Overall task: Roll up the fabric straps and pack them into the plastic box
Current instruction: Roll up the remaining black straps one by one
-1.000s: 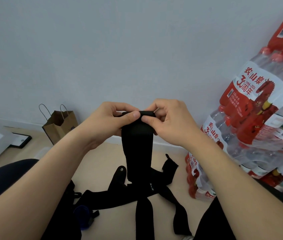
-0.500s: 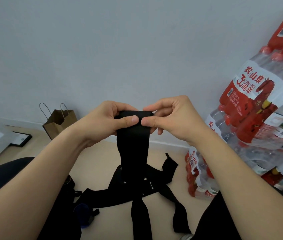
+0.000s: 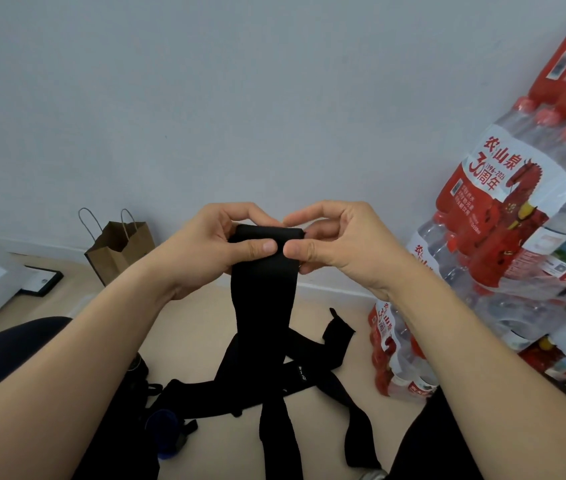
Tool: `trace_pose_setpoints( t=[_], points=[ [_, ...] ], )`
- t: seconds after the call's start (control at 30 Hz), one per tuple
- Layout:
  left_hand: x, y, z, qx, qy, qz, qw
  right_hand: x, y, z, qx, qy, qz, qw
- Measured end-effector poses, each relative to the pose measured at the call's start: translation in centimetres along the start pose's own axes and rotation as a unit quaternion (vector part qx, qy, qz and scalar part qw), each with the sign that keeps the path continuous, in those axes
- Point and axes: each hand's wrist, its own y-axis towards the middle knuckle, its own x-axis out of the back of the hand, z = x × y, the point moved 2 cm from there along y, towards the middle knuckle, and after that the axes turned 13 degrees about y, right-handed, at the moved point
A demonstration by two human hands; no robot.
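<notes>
compared with one second ago, the top of the fabric strap shows a wider, flatter folded edge, and the right hand has loosened: its upper fingers now arch above the edge, whereas half a second ago they lay closer to it. the left hand keeps nearly the same position and grip. current state: both hands hold the top end of the strap in front of the wall, above the floor. the left hand's fingers are curled around the left side of the folded end, with the thumb pressed flat on the front face. the right hand pinches the right side between the thumb on the front face and the lower fingers behind; its index finger is bent and raised, just over the top edge, and contact there cannot be determined. the two thumb tips sit just beside each other at the middle of the strap. the strap hangs straight down from the hands to the floor, where its lower end meets the loose straps lying crossed between the person's knees. a brown paper bag stands against the wall on the left. packs of bottled water are stacked on the right.
</notes>
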Motion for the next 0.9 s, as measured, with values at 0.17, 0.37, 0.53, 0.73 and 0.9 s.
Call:
trace_pose_setpoints(
  t=[0.17, 0.37, 0.53, 0.73, 0.9],
  points=[
    [0.3, -0.1, -0.4, 0.039, 0.001, 0.029, 0.999, -0.6, 0.1, 0.2, 0.074, -0.045, -0.049, 0.995],
    [0.7, -0.5, -0.5, 0.026, 0.035, 0.001, 0.999, -0.9, -0.1, 0.2, 0.034, -0.033, -0.016, 0.999],
    [0.1, -0.3, -0.6, -0.01, 0.023, -0.04, 0.999, -0.3, 0.1, 0.4, 0.026, -0.075, -0.051, 0.996],
    [0.1, -0.4, -0.5, 0.026, 0.07, 0.014, 0.997, 0.3, 0.1, 0.4, 0.074, -0.132, -0.064, 0.986],
    [-0.5, -0.1, -0.6, -0.041, 0.048, -0.047, 0.997, 0.1, 0.1, 0.8, 0.033, -0.046, -0.06, 0.997]
  ],
)
